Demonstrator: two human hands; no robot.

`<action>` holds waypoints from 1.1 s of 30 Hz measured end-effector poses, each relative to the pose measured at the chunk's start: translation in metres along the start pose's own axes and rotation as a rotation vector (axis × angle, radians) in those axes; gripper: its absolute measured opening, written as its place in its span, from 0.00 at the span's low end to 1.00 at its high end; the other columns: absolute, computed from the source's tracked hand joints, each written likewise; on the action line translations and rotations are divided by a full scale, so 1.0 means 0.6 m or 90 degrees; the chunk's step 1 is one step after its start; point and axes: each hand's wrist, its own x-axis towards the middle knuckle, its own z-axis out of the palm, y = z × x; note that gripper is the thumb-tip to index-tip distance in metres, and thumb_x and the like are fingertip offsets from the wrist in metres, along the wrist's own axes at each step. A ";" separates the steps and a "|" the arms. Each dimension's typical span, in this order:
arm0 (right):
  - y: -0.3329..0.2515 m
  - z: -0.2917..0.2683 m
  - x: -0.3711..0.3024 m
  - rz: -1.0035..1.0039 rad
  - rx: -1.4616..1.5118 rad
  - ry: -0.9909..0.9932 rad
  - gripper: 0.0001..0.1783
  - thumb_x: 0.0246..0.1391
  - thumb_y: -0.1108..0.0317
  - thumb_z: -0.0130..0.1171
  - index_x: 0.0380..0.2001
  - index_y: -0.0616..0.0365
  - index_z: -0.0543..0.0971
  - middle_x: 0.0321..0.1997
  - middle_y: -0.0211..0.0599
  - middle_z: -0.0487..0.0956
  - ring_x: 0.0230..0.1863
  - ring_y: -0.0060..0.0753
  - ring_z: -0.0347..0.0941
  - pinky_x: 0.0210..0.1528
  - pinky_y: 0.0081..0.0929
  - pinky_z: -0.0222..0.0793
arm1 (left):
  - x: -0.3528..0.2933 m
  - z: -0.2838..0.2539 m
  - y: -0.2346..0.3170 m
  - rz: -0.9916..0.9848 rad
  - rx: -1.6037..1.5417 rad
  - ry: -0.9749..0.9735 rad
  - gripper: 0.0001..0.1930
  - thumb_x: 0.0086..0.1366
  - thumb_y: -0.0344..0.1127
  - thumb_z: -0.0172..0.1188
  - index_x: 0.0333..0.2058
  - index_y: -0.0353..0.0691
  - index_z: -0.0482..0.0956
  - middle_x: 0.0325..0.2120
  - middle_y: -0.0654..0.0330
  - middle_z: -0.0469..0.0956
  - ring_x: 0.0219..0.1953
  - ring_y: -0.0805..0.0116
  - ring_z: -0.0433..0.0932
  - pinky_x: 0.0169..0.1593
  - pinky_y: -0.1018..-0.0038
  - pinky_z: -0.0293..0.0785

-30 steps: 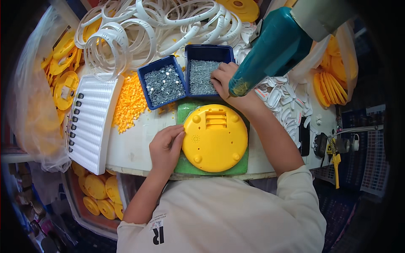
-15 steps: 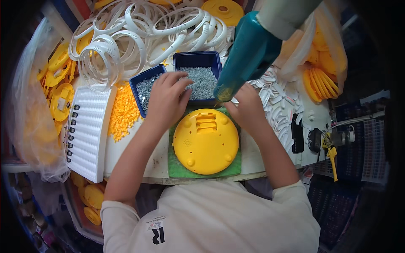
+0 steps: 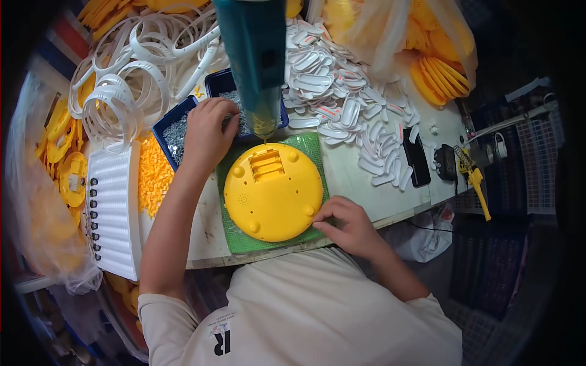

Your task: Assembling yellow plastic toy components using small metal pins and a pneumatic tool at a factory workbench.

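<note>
A round yellow plastic casing [image 3: 274,201] lies on a green mat [image 3: 313,155], its open battery compartment at the far side. My right hand [image 3: 349,224] pinches the casing's near right rim between thumb and fingers. Above, a teal electric screwdriver [image 3: 253,61] hangs upright, its bit pointing down at the far edge beside the compartment. My left hand [image 3: 209,128] is at the blue screw bins, fingers curled toward the thumb; whatever they hold is hidden. Small metal screws [image 3: 177,137] fill the left blue bin [image 3: 160,129]. Another blue bin [image 3: 284,116] stands partly behind the screwdriver.
Left of the bins are small orange parts [image 3: 154,174] and a white ridged tray [image 3: 113,207]. White rings [image 3: 110,104] pile up far left. White curved pieces [image 3: 342,104] spread across the right, beside a black phone [image 3: 416,158] and a yellow-handled tool [image 3: 478,189].
My right hand has moved from near the screwdriver tip down to the casing's near right rim. The screwdriver now stands upright over the casing's far edge. The view has shifted.
</note>
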 end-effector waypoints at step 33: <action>0.014 0.007 0.023 -0.207 -0.214 0.019 0.11 0.42 0.71 0.78 0.28 0.56 0.83 0.31 0.34 0.80 0.33 0.41 0.77 0.36 0.36 0.73 | -0.295 -0.084 0.170 -0.091 -0.253 -0.103 0.11 0.52 0.24 0.73 0.32 0.43 0.81 0.52 0.56 0.81 0.65 0.44 0.70 0.66 0.53 0.67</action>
